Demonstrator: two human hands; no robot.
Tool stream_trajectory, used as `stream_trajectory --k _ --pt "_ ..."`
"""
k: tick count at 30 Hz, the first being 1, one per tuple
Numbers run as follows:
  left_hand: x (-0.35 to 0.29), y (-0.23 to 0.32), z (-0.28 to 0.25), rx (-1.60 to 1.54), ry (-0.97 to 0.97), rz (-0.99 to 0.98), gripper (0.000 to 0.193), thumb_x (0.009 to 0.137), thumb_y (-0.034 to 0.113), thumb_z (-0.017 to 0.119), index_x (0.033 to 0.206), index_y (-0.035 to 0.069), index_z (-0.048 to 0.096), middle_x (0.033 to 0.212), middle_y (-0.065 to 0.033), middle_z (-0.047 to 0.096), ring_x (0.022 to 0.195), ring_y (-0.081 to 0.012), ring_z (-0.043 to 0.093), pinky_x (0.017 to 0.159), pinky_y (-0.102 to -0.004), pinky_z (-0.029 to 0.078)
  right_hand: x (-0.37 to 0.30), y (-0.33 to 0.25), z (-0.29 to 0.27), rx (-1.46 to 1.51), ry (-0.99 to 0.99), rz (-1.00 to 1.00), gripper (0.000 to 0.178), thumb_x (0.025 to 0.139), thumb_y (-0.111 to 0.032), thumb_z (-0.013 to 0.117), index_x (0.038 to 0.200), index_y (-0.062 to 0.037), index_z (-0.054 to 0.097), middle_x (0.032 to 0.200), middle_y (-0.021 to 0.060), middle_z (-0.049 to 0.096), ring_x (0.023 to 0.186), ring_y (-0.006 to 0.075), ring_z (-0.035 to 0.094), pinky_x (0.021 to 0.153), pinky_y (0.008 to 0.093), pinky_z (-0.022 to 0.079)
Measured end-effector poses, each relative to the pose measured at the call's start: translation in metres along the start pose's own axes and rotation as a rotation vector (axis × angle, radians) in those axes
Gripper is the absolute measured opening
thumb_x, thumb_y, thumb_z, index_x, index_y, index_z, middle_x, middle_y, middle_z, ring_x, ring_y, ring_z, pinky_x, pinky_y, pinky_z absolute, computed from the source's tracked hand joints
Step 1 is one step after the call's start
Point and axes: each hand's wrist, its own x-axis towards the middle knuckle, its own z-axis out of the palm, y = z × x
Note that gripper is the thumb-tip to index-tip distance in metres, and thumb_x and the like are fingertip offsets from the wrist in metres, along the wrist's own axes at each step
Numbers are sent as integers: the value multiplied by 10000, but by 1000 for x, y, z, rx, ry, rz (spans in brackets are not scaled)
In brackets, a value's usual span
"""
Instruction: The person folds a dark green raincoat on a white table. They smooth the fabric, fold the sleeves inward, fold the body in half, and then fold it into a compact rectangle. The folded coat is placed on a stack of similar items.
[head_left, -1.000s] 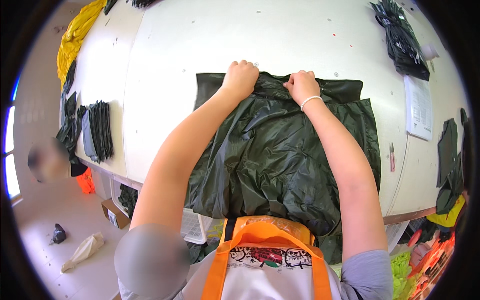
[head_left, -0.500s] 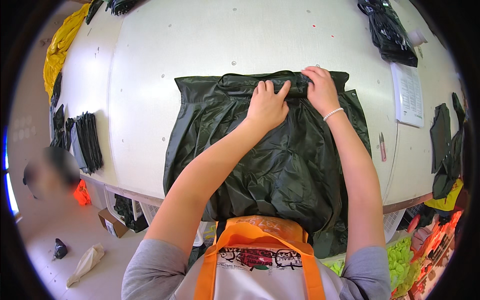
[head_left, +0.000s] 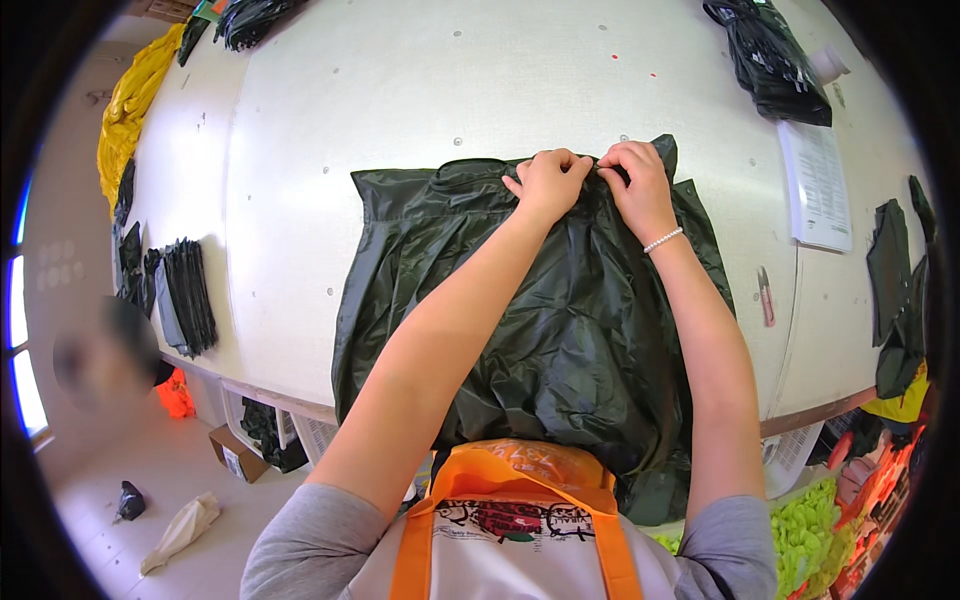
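Note:
A dark green, shiny garment piece (head_left: 520, 340) lies spread on the white table, its lower part hanging over the near edge against my orange-trimmed apron. My left hand (head_left: 550, 187) and my right hand (head_left: 640, 187) meet at its far edge, right of the middle. Both have their fingertips pinched on the fabric, close together. Between them the edge is gathered, and a corner sticks up beyond my right hand. To the left of my left hand lies a looped strip (head_left: 465, 178) of the same cloth. What exactly sits between the fingertips is too small to make out.
Small pink-handled snips (head_left: 766, 297) lie to the right of the garment, below printed sheets (head_left: 820, 190). A black bundle (head_left: 770, 65) rests at the far right. Dark folded pieces (head_left: 185, 295) and yellow fabric (head_left: 135, 110) line the left side. Another person (head_left: 105, 350) is at left.
My left hand has moved right, from lying on the far edge to pinching it beside my right hand. My right hand has closed into a pinch, and the edge is now gathered.

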Motion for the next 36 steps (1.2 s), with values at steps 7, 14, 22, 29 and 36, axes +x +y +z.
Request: stream_trajectory --k 7,14,22,29,36 --pt "0 1 2 -71 -36 -49 369 857 438 604 851 81 694 715 13 602 803 -131 542 1065 -551 17 1 3 0 -34 28 -124 158 673 -15 708 758 -69 586 834 35 603 847 252 558 731 361 442" --pt "15 -18 4 -368 -131 -78 351 827 414 655 926 82 712 724 24 615 827 -117 559 1095 -459 -97 -3 0 2 -100 20 -167 158 685 -40 706 786 -82 592 864 26 604 865 249 564 742 355 444" --pt "1 -9 6 -151 -55 -73 225 828 316 658 884 103 701 710 22 626 800 -136 584 1100 -503 -67 -5 5 -9 -52 -194 44 122 699 -89 716 800 -72 650 852 36 617 873 247 558 769 351 450" --pt "-10 4 17 92 397 360 188 831 242 599 761 71 630 698 -74 629 750 -283 594 994 -491 295 7 10 -24 -93 -143 -44 79 720 -99 706 765 -54 658 795 56 621 834 258 564 749 365 455" --pt "-1 -15 -29 141 383 140 142 817 166 572 796 36 627 770 -176 626 847 -362 562 720 -446 458 -2 19 -32 -70 -86 140 82 726 -96 710 761 -37 665 796 75 632 821 263 567 749 353 460"
